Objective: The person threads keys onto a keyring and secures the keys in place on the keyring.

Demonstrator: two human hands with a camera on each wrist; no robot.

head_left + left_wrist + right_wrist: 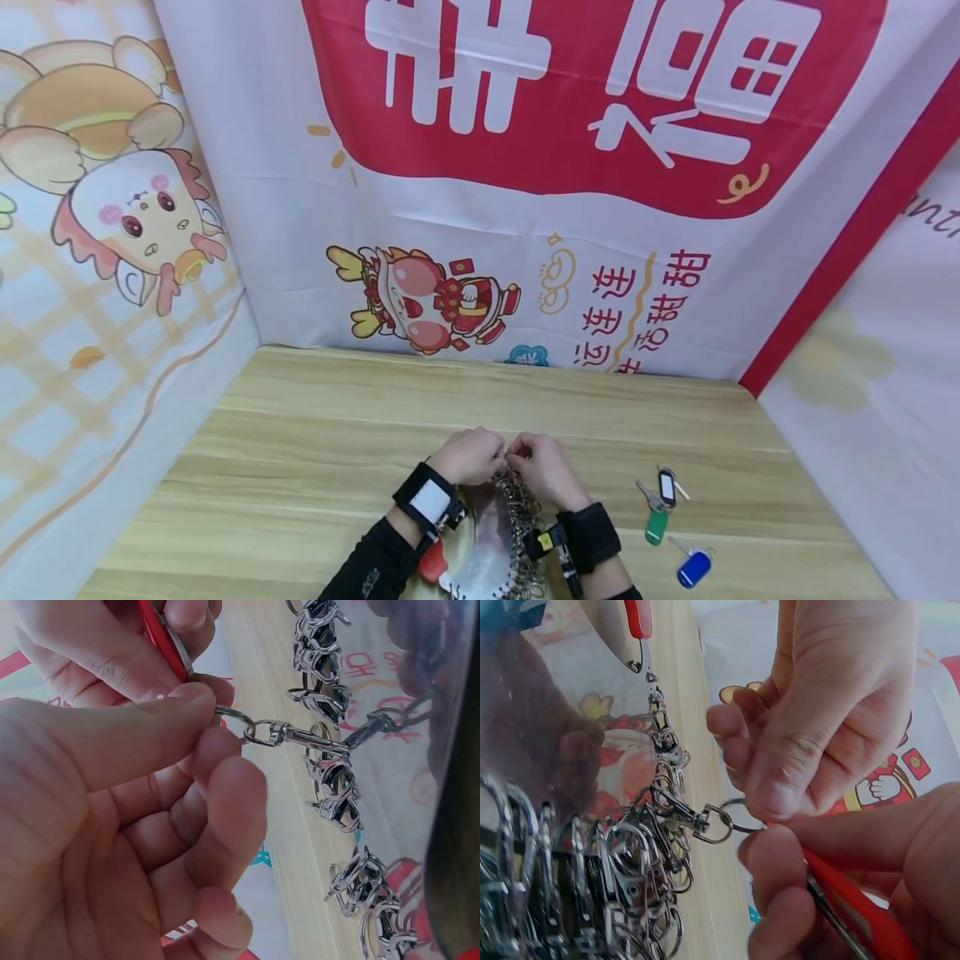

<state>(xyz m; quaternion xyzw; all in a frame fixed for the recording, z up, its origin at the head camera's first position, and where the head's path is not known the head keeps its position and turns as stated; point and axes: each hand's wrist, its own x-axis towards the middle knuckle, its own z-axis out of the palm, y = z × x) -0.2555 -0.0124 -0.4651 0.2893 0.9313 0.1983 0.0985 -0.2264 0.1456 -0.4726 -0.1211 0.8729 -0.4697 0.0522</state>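
Note:
Both hands meet at the far end of a shiny curved plate (491,546), whose edge carries several metal swivel clasps (656,855). My left hand (471,456) pinches a metal split ring (236,714) between thumb and forefinger. That ring is linked to the loop of one clasp (307,740) hanging at the plate's edge. In the right wrist view, my right hand (832,877) grips a slim red piece (859,904) with a metal edge, close against the ring. Its far end is hidden by the fingers, and I cannot tell its kind.
To the right on the wooden table (315,417) lie keys with a green tag (656,527), a black-framed tag (667,486) and a blue tag (694,570). Another red part (432,562) shows beside the plate near the left wrist. Printed cloth walls (285,275) surround the table.

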